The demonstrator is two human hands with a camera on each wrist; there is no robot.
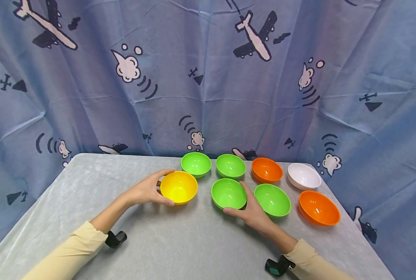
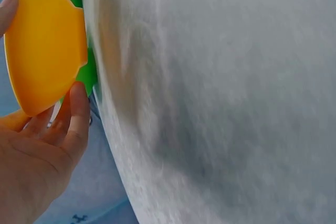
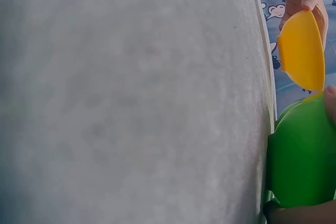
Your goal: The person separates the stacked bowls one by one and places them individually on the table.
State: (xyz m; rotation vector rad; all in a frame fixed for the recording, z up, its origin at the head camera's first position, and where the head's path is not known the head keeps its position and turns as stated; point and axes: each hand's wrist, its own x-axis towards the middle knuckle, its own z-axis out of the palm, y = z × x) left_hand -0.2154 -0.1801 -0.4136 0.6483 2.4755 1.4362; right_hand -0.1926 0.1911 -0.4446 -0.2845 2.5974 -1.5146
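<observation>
My left hand (image 1: 146,190) holds a yellow bowl (image 1: 178,188) by its left side, thumb at the near rim and fingers round the far side. In the left wrist view the yellow bowl (image 2: 44,45) is upright, its base slightly off the table. My right hand (image 1: 254,214) grips a green bowl (image 1: 228,194) from its right side, thumb in front and fingers behind. The right wrist view shows this green bowl (image 3: 304,156) at the table surface, with the yellow bowl (image 3: 302,51) beyond it. Both bowls look empty inside.
Behind stand two green bowls (image 1: 196,164) (image 1: 230,166), an orange bowl (image 1: 266,170) and a white bowl (image 1: 304,176). Right of my right hand are another green bowl (image 1: 272,199) and an orange bowl (image 1: 318,207). A grey cloth covers the table (image 1: 180,245); a blue curtain (image 1: 208,77) hangs behind.
</observation>
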